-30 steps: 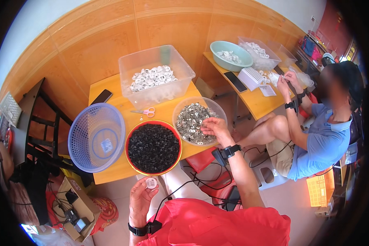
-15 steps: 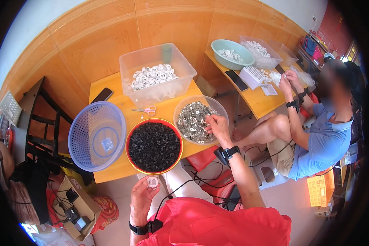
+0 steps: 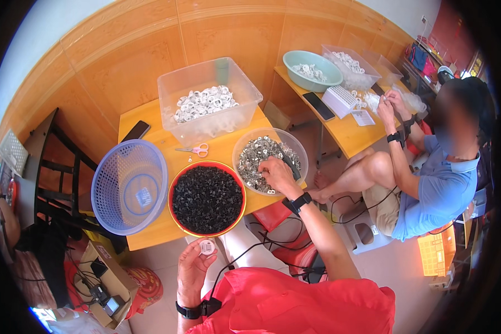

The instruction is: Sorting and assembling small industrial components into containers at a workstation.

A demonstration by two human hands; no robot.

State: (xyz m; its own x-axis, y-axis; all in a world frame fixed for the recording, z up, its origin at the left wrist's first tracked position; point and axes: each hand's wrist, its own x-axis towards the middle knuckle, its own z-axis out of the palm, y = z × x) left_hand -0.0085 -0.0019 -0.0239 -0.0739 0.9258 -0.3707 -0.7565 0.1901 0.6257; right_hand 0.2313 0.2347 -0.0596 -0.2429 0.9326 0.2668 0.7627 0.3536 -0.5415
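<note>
While left hand (image 3: 191, 267) pinches a white disc (image 3: 207, 246) low in frame, left of centre, right hand (image 3: 280, 177) is nearer the mid-frame metal bits (image 3: 256, 150) — they're under its fingertips; whether it grips any, can't tell.

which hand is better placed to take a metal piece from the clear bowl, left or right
Right, most likely: the right hand is at the small metal pieces in the clear bowl, while the left hand is farther off and occupied, holding a white round part.
</note>
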